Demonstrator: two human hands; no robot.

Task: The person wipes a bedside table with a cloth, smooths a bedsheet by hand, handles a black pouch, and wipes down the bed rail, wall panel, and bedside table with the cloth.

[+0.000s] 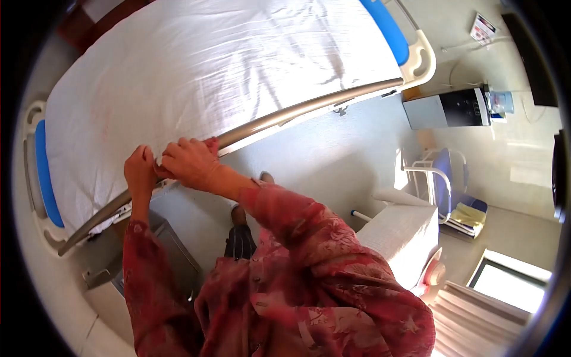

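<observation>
Both of my hands are at the metal side rail [279, 116] of a bed with a white sheet [172, 71]. A red cloth shows between my hands and beside the fingers of my right hand [189, 162], which are curled over it on the rail. Just to the left, my left hand [141, 166] is closed, its fingertips bent toward the cloth. How much of the cloth lies inside the left fingers is hidden.
The bed has end boards with blue panels [49, 172]. A bedside cabinet [172, 250] stands below the rail at left. On the right are a white-covered bed [398, 232], a blue chair [442, 178] and a black-and-white appliance [464, 108].
</observation>
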